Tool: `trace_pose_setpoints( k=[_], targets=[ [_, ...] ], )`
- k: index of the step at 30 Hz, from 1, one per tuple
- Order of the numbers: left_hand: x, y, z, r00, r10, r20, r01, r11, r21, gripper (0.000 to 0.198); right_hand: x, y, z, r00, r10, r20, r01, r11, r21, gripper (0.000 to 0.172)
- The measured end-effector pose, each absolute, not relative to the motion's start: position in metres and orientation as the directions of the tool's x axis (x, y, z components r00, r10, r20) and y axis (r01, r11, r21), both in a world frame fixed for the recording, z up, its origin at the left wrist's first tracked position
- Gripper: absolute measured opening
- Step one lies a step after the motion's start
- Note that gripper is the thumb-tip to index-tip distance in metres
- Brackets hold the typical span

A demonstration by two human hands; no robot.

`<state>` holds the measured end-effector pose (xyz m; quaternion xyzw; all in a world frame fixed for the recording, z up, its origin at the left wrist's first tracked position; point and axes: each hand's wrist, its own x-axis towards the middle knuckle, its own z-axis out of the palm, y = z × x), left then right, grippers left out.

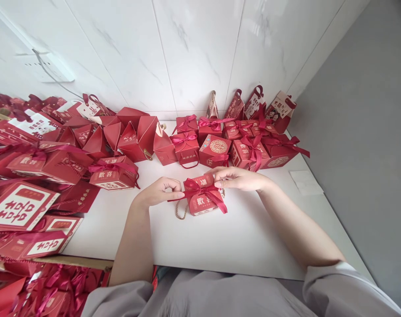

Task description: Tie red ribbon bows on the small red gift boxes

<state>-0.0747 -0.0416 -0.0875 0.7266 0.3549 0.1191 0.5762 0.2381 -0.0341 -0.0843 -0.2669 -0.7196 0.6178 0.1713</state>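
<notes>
A small red gift box point(203, 208) with gold lettering sits on the white table in front of me. A dark pink ribbon point(203, 190) is tied around it in a bow on top, and a tan cord handle point(179, 211) loops out on the left. My left hand point(161, 191) pinches the ribbon's end at the left of the bow. At the box's upper right corner, my right hand point(239, 179) has thumb and fingers closed on the ribbon beside the bow. Part of the box's right side is behind that hand.
Ribboned red boxes point(216, 147) line the back by the tiled wall point(200, 53). Unfolded-top red boxes point(134, 138) and stacked boxes point(20, 204) crowd the left. A carton of boxes point(55, 286) stands lower left. A white paper square point(306, 182) lies at right.
</notes>
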Motion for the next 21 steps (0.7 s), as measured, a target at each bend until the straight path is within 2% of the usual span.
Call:
trace_pose_setpoints(
  k=[10, 17, 21],
  targets=[
    [-0.075, -0.043, -0.09, 0.744, 0.614, -0.263, 0.338, -0.006, 0.941, 0.04, 0.239, -0.033, -0.088, -0.801, 0.59, -0.101, 0.185, 0.083, -0.979, 0.039],
    [-0.073, -0.043, -0.087, 0.744, 0.606, -0.282, 0.383, -0.04, 0.923, 0.041, 0.233, -0.035, -0.091, -0.723, 0.69, -0.027, 0.106, 0.073, -0.992, 0.037],
    [-0.072, -0.045, -0.085, 0.726, 0.613, -0.311, 0.425, -0.044, 0.904, 0.041, 0.232, -0.034, -0.095, -0.714, 0.7, -0.014, 0.087, 0.068, -0.994, 0.038]
  ],
)
